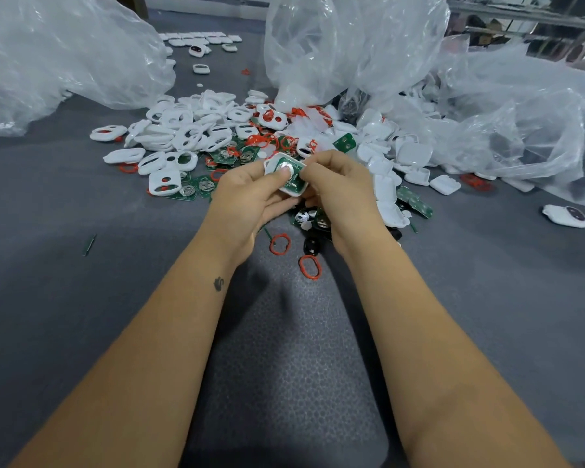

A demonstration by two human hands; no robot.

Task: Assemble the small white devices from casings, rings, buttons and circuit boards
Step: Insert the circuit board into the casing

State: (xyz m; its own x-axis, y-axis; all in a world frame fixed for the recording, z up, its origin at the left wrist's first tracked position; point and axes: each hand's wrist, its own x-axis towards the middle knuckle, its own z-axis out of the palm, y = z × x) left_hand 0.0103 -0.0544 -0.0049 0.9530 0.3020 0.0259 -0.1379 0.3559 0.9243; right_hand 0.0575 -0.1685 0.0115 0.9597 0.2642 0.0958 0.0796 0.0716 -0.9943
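Now both hands grip one white casing [286, 177] with a green circuit board [288, 173] seated in it: left hand [247, 197] curls around its left side, thumb pressing the board; right hand [338, 187] pinches its right edge. Just beyond the grip lies the heap of white casings [183, 130], red rings [267, 141] and boards; below it, two loose red rings [279, 244] on the grey mat [284, 349]. Clear plastic bags [352, 45] behind.

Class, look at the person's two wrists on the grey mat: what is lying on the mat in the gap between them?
In the head view, two red rings and a small black part lie on the grey mat between the wrists, below the casing both hands hold.
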